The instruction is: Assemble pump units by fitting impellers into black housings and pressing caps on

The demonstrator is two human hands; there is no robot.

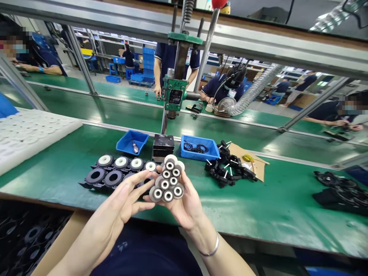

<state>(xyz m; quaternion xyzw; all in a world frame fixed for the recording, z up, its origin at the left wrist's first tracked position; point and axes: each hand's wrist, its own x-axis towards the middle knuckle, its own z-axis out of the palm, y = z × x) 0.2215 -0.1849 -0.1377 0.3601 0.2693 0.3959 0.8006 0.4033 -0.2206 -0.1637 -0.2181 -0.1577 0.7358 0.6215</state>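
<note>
My right hand (188, 205) is wrapped round a bunch of small round wheels (165, 184), pale grey and white with dark holes at their centres. It holds them up above the front of the bench, their ends facing me. My left hand (126, 195) is open beside the bunch, fingers stretched out toward its left side; whether the fingertips touch it I cannot tell. Behind my left hand stand black round housings (94, 176) in rows, the back row topped with white rings (121, 162). My left fingers hide part of the rows.
A green press (175, 94) rises behind a black block (163, 145). Blue trays hold a small metal-tipped tool (135, 147) and black rings (196, 148). Black parts with white pins (227, 168) lie by cardboard (260, 165). More black parts (342, 191) sit right. People work across the bench.
</note>
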